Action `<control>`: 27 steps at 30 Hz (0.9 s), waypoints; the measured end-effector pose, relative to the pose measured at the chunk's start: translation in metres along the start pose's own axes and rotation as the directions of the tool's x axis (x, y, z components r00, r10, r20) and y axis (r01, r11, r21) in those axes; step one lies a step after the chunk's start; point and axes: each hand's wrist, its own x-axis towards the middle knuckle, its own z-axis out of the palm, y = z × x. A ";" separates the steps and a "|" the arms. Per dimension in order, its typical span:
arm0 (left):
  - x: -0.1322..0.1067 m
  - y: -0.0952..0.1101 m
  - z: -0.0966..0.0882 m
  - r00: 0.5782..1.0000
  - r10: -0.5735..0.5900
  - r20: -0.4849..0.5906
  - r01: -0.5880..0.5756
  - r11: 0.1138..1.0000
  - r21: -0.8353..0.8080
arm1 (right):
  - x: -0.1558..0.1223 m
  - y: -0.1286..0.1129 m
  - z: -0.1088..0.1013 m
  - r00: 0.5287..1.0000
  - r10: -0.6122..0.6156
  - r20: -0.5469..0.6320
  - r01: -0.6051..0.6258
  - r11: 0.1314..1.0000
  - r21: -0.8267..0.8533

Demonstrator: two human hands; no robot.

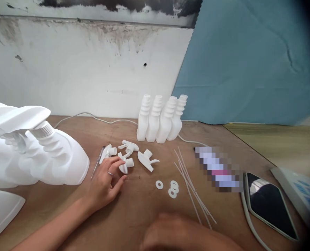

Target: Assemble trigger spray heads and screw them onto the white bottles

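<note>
My left hand [106, 181] lies on the wooden table [134, 216], fingers spread, its fingertips touching a white spray trigger head [125, 164]. More white trigger heads [147, 159] lie just beyond it, beside thin metal tweezers [97, 164]. My right hand [175, 233] is blurred at the bottom edge, low over the table, and I cannot tell its grip. White washers [170, 188] and thin white dip tubes [191, 184] lie between the two hands. Several empty white bottles [160, 120] stand in a row at the back.
Assembled white spray bottles [34, 153] lie piled at the left. A phone [268, 204] with a white cable lies at the right, next to a blurred-out pixelated item [219, 169]. A white cord [92, 118] runs along the wall. A blue sheet [249, 62] hangs behind.
</note>
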 end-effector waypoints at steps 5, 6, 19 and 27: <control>0.005 0.002 0.006 0.999 -0.015 0.048 0.013 0.999 0.043 | 0.006 0.043 -0.012 0.930 -0.016 -0.367 -0.098 0.952 -0.289; 0.005 0.003 0.006 0.998 -0.013 0.056 0.011 0.999 0.037 | 0.006 0.050 -0.010 0.916 -0.039 -0.400 -0.106 0.936 -0.335; 0.008 0.005 0.011 0.985 -0.070 0.157 0.030 0.970 0.243 | 0.007 0.064 -0.001 0.849 -0.210 -0.484 -0.101 0.835 -0.540; 0.000 0.003 0.012 0.988 -0.048 0.144 0.015 0.975 0.220 | 0.014 0.066 0.000 0.863 -0.053 -0.503 -0.290 0.763 -0.578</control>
